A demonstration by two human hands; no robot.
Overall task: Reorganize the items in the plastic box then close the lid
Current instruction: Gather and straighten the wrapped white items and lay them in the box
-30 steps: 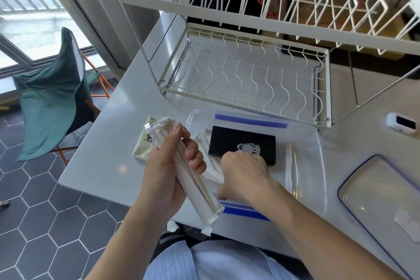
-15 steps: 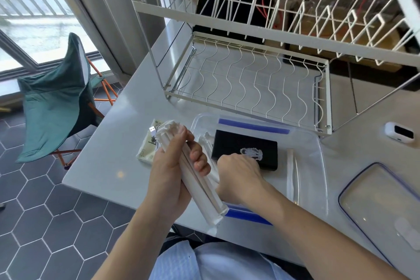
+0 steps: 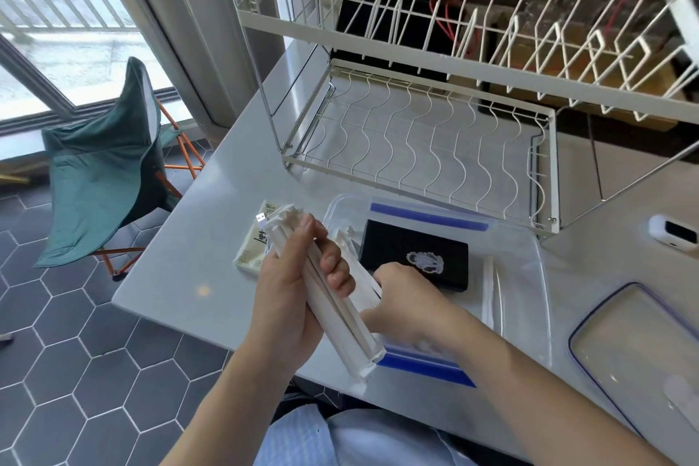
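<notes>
left hand [image 3: 287, 299]: fingers curled round white packet bundle [image 3: 333, 305] | right hand [image 3: 406, 297]: in plastic box [image 3: 537, 276], finger state unclear | lid [image 3: 639, 348]: off, counter [image 3: 181, 276] right

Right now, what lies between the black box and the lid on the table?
In the head view, a white wrapped stick inside the plastic box, then its clear wall, separates the black box from the lid.

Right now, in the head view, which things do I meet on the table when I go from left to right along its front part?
Small beige packet → bundle of white sticks held in the left hand → black case inside the clear plastic box → lid lying beside the box.
</notes>
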